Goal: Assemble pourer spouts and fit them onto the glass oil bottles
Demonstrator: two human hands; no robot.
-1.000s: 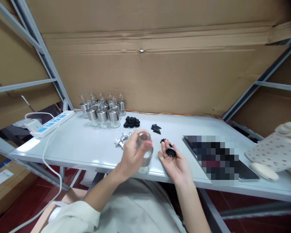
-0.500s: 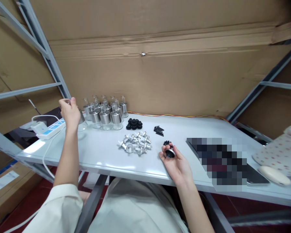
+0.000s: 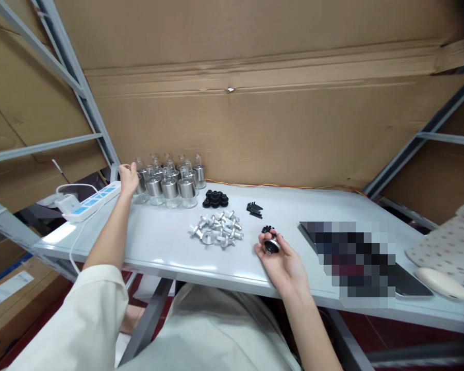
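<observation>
My left hand [image 3: 128,179] is closed at the upper part of a clear glass bottle with a steel sleeve [image 3: 141,198], at the left end of a bottle group. The hand hides this bottle's neck. Several similar glass bottles [image 3: 170,189] stand upright just to the right. My right hand [image 3: 280,260] lies palm up near the table's front edge, fingers curled around a round black piece with a silver rim [image 3: 271,246]. Small black parts [image 3: 268,229] lie just behind those fingers. Left of that hand is a pile of silvery metal fittings with pale stems [image 3: 218,229].
Black round caps [image 3: 215,199] and thin black strips [image 3: 255,208] lie mid-table. A white power strip [image 3: 96,202] with a cable is at the left edge. At right are a blurred dark flat device [image 3: 410,281], a cream oval object [image 3: 441,283] and a dotted pouch [image 3: 441,252]. Cardboard stands behind.
My left hand has moved right with the bottle, bringing it up against the other bottles. My right hand keeps its hold on the round black piece. The view has shifted slightly.
</observation>
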